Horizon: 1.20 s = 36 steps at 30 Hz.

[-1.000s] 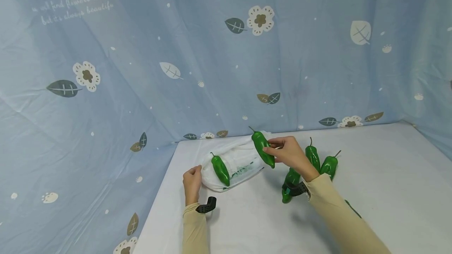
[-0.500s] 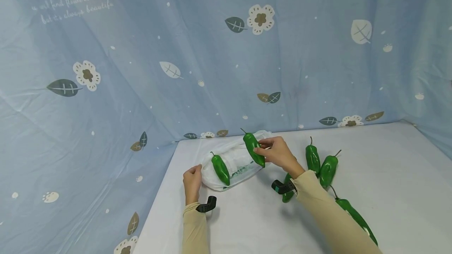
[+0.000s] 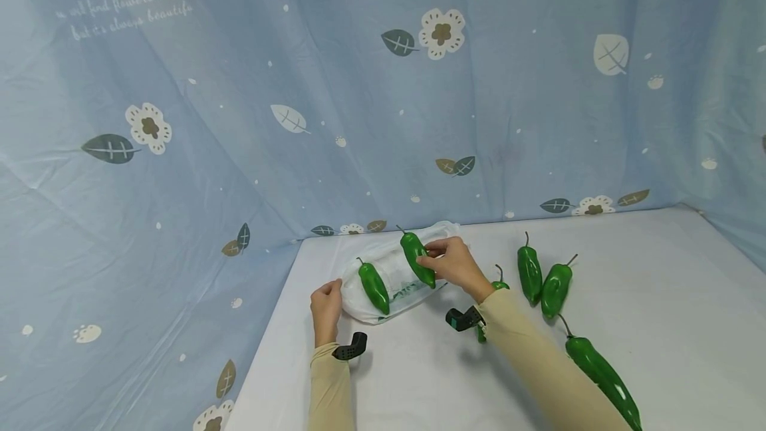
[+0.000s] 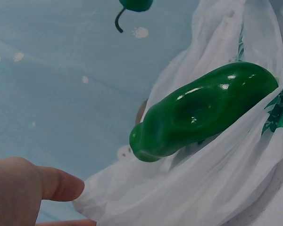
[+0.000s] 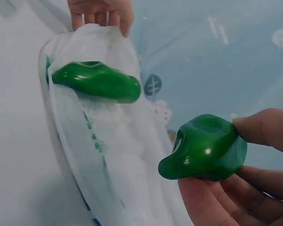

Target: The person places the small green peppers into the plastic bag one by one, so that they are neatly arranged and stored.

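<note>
A white plastic bag [image 3: 389, 268] with green print lies near the table's back left. My left hand [image 3: 326, 311] pinches its left edge; in the left wrist view thumb and fingers meet at the bag's rim. One green pepper [image 3: 374, 289] rests on the bag's left part, and in the left wrist view a fold of plastic covers its lower side. My right hand [image 3: 451, 263] grips a second green pepper [image 3: 417, 259] between thumb and fingers, above the bag and apart from the first pepper. The right wrist view shows this held pepper [image 5: 203, 150] end-on.
Several more green peppers lie to the right: one upright-looking pepper [image 3: 529, 275], one beside it [image 3: 556, 290], and a long one [image 3: 601, 374] nearer the front. Another pepper [image 3: 500, 283] is mostly hidden behind the right forearm. A blue patterned curtain [image 3: 383, 98] hangs behind the white table.
My right hand has carried its pepper leftward over the bag, closer to the resting one. The long pepper at the front right has come out from behind the sleeve. My left hand stays put.
</note>
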Available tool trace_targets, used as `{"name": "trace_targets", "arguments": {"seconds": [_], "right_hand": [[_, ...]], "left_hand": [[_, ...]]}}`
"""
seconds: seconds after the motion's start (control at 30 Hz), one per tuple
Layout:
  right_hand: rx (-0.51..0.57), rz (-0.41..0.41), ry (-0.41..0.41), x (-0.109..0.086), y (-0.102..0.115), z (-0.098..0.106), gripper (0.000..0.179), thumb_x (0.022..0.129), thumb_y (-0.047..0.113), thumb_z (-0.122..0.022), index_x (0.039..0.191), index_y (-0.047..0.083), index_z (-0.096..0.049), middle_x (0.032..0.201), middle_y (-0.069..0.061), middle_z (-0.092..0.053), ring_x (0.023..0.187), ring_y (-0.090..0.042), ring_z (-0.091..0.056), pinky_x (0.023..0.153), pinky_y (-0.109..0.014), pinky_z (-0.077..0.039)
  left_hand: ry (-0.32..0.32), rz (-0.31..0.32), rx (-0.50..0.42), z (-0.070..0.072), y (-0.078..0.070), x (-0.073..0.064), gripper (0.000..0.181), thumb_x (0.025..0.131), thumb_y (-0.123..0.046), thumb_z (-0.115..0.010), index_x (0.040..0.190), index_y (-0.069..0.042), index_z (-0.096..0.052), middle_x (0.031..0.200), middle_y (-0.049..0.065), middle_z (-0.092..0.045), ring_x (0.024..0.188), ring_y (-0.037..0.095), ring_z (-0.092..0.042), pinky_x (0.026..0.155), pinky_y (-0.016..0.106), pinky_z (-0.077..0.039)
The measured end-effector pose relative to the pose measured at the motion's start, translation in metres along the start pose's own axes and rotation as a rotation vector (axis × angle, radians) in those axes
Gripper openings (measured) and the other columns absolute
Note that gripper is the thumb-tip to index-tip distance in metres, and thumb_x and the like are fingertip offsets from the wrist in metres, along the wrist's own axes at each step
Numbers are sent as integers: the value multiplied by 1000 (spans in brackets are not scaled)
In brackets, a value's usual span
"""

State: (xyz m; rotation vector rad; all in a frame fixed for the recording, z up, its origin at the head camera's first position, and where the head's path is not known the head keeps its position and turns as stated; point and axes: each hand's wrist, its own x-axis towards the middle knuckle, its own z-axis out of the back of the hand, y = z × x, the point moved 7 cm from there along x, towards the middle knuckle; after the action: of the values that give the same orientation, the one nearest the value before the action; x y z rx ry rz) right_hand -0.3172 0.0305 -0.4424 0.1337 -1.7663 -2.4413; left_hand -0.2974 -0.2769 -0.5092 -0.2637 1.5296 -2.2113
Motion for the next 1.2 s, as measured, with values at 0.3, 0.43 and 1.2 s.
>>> {"name": "trace_targets", "arguments": {"seconds": [0.3,0.43,1.2], "right_hand": [[-4,-36,-21,8,-10,-14,45,94,19,-75,132,-5,-66,123,-24,-68,87,-21,-75,71,-36,-65],[-4,-37,-27,11,-11,-22,44,93,18,-76,130,-5,-68,122,-24,-69,85,-20,-75,69,-34,-64],[-13,-40,-35,21,-25,-59,42,91,16,-78,126,-6,-70,116,-23,-73,92,-27,-75,66,-34,-63]], "left_hand": [[5,4,-5,-1,1,1,48,105,-29,-53,133,9,-64,142,31,-59,138,46,-52,115,58,-44],[3,7,-3,-1,2,2,48,105,-29,-53,132,8,-65,142,30,-60,137,45,-54,114,58,-45],[13,12,-3,-1,1,3,50,105,-29,-53,134,10,-62,144,32,-58,140,46,-51,116,58,-43]]}}
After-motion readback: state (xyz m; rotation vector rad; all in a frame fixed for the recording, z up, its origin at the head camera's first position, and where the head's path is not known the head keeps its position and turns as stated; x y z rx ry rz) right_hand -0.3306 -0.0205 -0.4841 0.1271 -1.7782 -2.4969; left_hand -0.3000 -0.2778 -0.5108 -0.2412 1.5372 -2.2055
